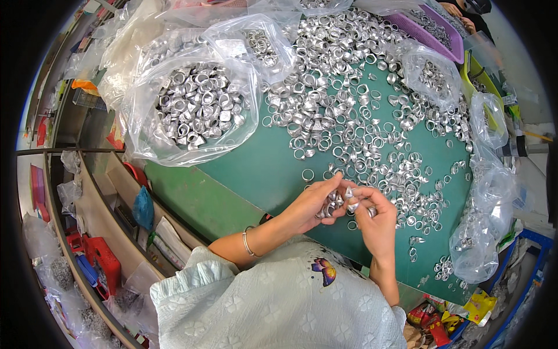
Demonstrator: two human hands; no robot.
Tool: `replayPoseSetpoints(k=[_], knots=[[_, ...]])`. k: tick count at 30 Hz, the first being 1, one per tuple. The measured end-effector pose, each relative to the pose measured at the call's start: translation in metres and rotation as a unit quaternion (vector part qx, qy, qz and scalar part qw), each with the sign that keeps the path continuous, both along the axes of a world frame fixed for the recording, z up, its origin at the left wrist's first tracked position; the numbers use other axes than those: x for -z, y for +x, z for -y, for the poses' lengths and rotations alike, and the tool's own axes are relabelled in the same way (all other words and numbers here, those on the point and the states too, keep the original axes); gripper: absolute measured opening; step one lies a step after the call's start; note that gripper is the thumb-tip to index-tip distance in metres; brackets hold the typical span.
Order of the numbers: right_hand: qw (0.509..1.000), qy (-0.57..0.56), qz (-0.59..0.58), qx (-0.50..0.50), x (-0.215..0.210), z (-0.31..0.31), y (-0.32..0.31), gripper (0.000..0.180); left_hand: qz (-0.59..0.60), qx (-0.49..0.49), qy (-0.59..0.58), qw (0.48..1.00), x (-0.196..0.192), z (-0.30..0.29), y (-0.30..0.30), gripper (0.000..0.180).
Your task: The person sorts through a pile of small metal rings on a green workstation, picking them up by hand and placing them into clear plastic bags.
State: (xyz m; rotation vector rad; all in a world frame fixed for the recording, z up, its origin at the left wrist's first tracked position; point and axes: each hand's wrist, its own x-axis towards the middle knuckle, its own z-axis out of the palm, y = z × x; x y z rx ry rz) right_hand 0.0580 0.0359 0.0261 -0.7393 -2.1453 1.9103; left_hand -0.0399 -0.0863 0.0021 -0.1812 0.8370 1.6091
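Note:
Several silver-coloured metal rings [331, 207] lie cupped in my left hand [317, 200], its fingers curled around them. Close against it, my right hand [376, 218] pinches a ring [350, 193] between thumb and fingers, and another ring shows by its palm. Both hands are over the near edge of the green tabletop [250, 174]. Just beyond them spreads a large loose heap of similar rings [325, 110], thinning out toward the right. An open clear plastic bag [249, 131] full of chunky rings [200, 104] stands at the left of the table.
More ring-filled plastic bags [433, 75] sit at the back and right. A purple basket [459, 49] and a green basket [491, 87] stand at the far right, near another person's hand [452, 9]. Shelves [133, 198] run along the left; a blue crate [537, 238] is at lower right.

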Motion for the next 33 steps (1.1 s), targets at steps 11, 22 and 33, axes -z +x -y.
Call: replayPoseSetpoints(k=[11, 22, 33], knots=[[0.985, 0.134, 0.002, -0.107, -0.027, -0.001, -0.006, 0.019, 0.063, 0.031, 0.051, 0.996, 0.017, 0.003, 0.008, 0.040], [0.913, 0.393, -0.054, -0.092, 0.022, 0.011, -0.076, 0.013, -0.019, -0.074, 0.152, 0.985, 0.033, 0.044, -0.004, 0.032], [0.945, -0.326, 0.000, -0.031, 0.022, -0.003, -0.051, 0.016, -0.073, -0.173, 0.039, 0.982, 0.017, 0.046, -0.002, 0.021]])
